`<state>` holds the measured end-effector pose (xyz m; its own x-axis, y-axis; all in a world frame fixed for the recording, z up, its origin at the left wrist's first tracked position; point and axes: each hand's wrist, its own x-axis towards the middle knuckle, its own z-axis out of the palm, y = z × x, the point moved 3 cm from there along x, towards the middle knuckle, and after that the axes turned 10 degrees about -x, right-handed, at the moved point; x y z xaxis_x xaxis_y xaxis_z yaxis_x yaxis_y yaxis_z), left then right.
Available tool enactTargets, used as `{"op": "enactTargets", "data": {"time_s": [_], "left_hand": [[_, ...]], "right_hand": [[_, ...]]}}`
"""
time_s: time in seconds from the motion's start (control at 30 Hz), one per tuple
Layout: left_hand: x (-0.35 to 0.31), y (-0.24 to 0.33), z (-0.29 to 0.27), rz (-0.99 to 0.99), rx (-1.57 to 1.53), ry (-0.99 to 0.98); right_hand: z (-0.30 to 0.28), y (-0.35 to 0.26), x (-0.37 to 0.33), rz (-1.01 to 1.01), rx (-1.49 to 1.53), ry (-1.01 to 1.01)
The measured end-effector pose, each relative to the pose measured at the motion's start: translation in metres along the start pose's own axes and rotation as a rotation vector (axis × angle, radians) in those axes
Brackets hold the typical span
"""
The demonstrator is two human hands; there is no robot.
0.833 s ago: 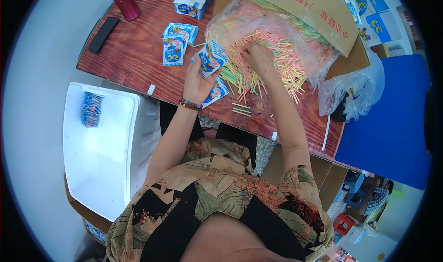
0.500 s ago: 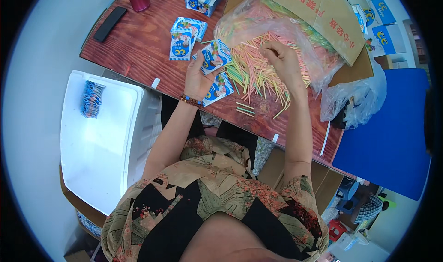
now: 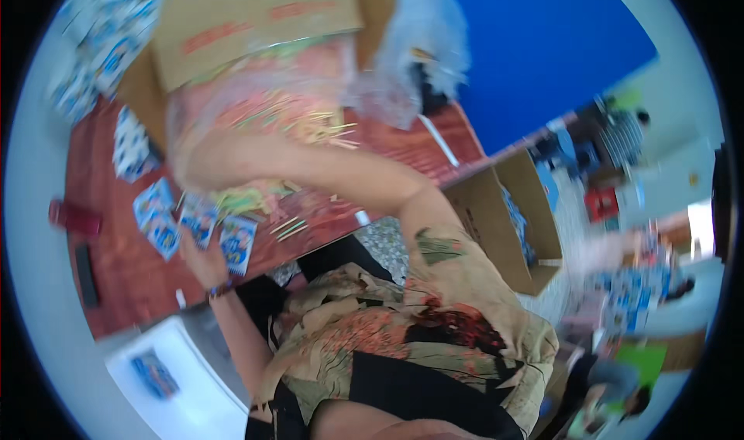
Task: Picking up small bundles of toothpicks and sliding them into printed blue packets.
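Note:
My left hand (image 3: 205, 262), with a beaded bracelet at its wrist, has its fingers around a small blue-and-white packet (image 3: 198, 218) over the table's near left part. One more blue-and-white packet (image 3: 237, 244) lies to its right, and others (image 3: 156, 217) lie to its left. My right forearm reaches far across to the left. The right hand (image 3: 190, 165) is smeared by motion beside the packets, its fingers not readable. Behind and under that arm spreads a heap of thin pink, yellow and green sticks (image 3: 260, 201). A few loose sticks (image 3: 291, 228) lie nearer me.
An open cardboard box (image 3: 256, 22) with a clear bag of sticks stands at the back. A red cup (image 3: 75, 217) and a black slab-like object (image 3: 87, 276) are at left. Below stands a white bin (image 3: 182, 362). Another carton (image 3: 508, 223) and people are to the right.
The view has swung to the right, shifting the table leftward. My right forearm now lies across the sticks, its hand moved from above them toward the packets. The left hand keeps its packet.

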<state>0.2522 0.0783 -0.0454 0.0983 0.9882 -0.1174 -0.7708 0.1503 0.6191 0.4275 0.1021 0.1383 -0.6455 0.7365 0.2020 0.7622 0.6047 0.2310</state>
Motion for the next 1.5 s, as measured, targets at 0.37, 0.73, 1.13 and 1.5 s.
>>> {"op": "enactTargets", "data": {"time_s": [0.37,0.73,1.13,1.5], "left_hand": [[-0.003,-0.003,0.022,-0.113,-0.208,-0.161],[-0.011,0.017,0.009,0.013,-0.246,-0.124],[-0.037,0.033,-0.015,0.231,-0.098,0.307],[-0.001,0.069,-0.025,0.484,1.434,0.483]], "right_hand": [[0.019,-0.013,-0.013,0.295,0.545,-0.001],[0.049,-0.042,0.003,0.405,0.884,0.004],[0.126,-0.089,0.019,0.65,1.458,-0.062],[0.136,-0.07,0.114,0.323,0.663,0.056]]}}
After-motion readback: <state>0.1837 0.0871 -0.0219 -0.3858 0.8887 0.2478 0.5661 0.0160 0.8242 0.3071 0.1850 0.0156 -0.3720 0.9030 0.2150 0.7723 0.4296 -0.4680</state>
